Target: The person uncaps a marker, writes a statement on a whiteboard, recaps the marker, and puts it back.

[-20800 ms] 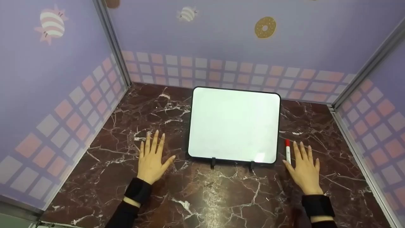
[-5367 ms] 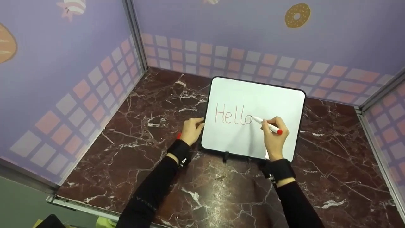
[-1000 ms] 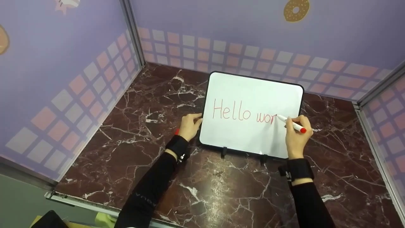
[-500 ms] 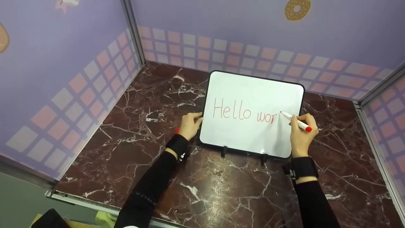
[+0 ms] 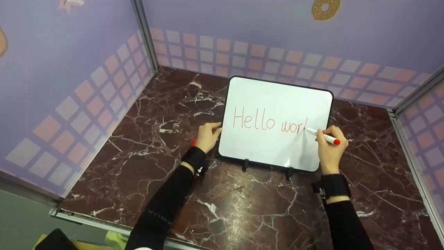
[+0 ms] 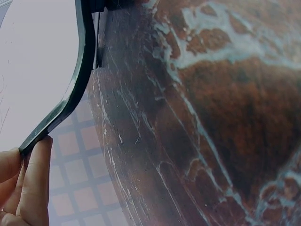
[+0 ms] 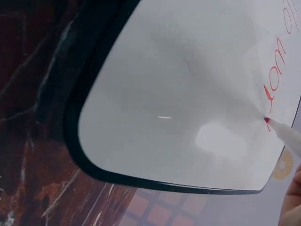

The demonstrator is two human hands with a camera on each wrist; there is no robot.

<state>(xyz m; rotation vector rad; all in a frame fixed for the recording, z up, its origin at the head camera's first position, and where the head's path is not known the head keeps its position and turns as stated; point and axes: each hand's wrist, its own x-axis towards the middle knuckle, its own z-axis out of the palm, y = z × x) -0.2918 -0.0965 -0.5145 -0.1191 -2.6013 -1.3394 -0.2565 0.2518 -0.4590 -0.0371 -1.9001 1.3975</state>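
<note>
A black-framed whiteboard (image 5: 270,149) leans back on two small black feet, with "Hello wor" and a further upright stroke written on it in red. At its left edge, my left hand (image 5: 208,136) pinches the frame; in the left wrist view the fingers (image 6: 35,183) lie on both sides of the rim. A small red piece (image 5: 193,142) shows beside that hand, mostly hidden. My right hand (image 5: 331,147) grips a white marker (image 5: 326,138) with a red end. In the right wrist view the marker's red tip (image 7: 267,120) meets the board at the newest stroke.
The dark red marbled table (image 5: 138,180) is walled in by purple panels (image 5: 242,21) at the back and sides. Below the table's front left edge lie a black object (image 5: 55,240) and a lime-green one (image 5: 116,239).
My right hand lifted slightly right after the "r", then drew a short red stroke downward. The left hand stays on the board's edge. Much earlier the board was blank and both hands lay flat.
</note>
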